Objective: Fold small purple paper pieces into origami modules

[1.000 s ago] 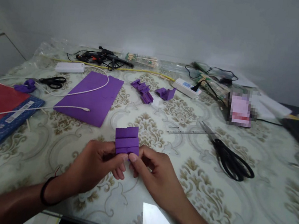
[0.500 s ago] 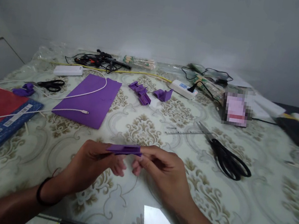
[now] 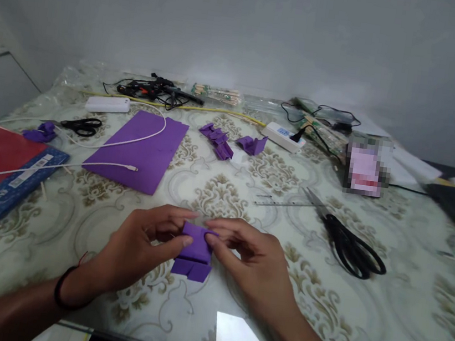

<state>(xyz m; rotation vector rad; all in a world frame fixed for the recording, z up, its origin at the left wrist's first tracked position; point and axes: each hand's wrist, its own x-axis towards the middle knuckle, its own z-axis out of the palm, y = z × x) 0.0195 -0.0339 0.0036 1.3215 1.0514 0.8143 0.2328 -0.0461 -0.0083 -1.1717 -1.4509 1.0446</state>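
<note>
I am working in what is looking like a home, at a table (image 3: pixel 395 327) serving as a craft spot, though little of the room is showing. The floral, scroll-patterned top is suggesting a household, and a plain grey wall (image 3: pixel 245 33) is rising behind it. Everyday clutter is lying about: a power strip (image 3: pixel 276 134), tangled black cables (image 3: pixel 154 92), a white cable (image 3: pixel 102 166). Purple sheets (image 3: pixel 141 153), large scissors (image 3: pixel 334 229) and bundled sticks (image 3: pixel 220 94) are pointing to handicraft, as is the folded purple paper (image 3: pixel 196 246) I am holding.
</note>
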